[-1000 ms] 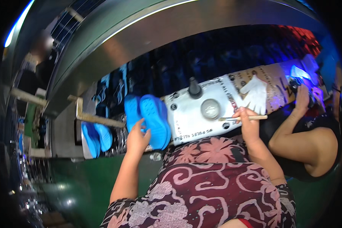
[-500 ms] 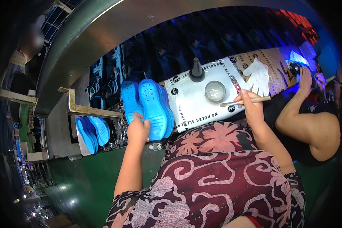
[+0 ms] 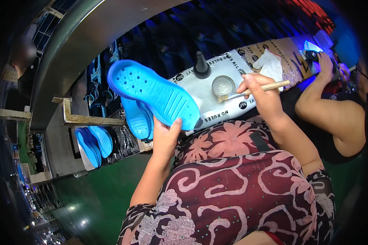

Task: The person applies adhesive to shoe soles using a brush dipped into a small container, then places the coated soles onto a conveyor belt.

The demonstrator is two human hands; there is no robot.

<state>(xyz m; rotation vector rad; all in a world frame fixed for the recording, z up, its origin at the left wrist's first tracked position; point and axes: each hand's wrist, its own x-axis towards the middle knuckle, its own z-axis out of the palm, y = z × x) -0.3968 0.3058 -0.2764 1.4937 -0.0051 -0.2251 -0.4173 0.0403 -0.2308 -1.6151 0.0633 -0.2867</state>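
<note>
A bright blue shoe sole [image 3: 167, 98], dotted with holes at its far left end, is raised and tilted in my left hand [image 3: 164, 136]. The thumb lies on its near edge; the other fingers are mostly hidden beneath. My right hand [image 3: 262, 96] is closed round the wooden handle of a brush [image 3: 276, 85]. The bristles sit at the near rim of a small round jar [image 3: 223, 86] with whitish stuff inside. More blue soles [image 3: 135, 124] lie partly hidden under the raised one.
Beyond the jar stands a black bottle [image 3: 201, 68] on the plastic-covered worktop [image 3: 241, 108]. A white glove [image 3: 270, 65] lies on cardboard to the right. Another person's arm [image 3: 319, 106] works there under blue light. Further blue soles [image 3: 93, 145] stand left, beside a metal bracket [image 3: 90, 119].
My left hand has lifted a blue sole off the right-hand pile and turned it aslant. My right hand has brought the brush left, to the jar's rim.
</note>
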